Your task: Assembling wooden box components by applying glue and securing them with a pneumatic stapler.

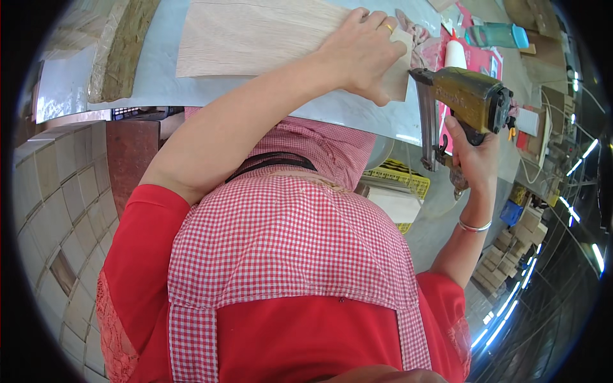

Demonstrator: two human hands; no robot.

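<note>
Apron: red-and-white checked apron [287, 242] over a red shirt [137, 255] fills the lower frame, closest to the lens.
Worktable: pale grey worktable [159, 76] runs across the top of the view — its front edge bends with the lens.
Wood sheet: thin light wood sheet [249, 35] lies flat on the worktable, grain running left to right.
Left hand: left hand [361, 54] rests palm down on the sheet's right end, fingers close together and curled over the far edge, thumb laid along the near edge; a ring shows on one finger.
Nail gun: brass-coloured nail gun [463, 102] sits just right of the sheet's corner, nose and magazine pointing down past the table edge.
Right hand: right hand [476, 156] is wrapped round the gun's grip from below, fingers closed on it — a bangle at the wrist.
Crate: yellow plastic crate [402, 179] under the table edge.
Glue bottle: white glue bottle [454, 54] stands behind the gun on a red mat [482, 60].
</note>
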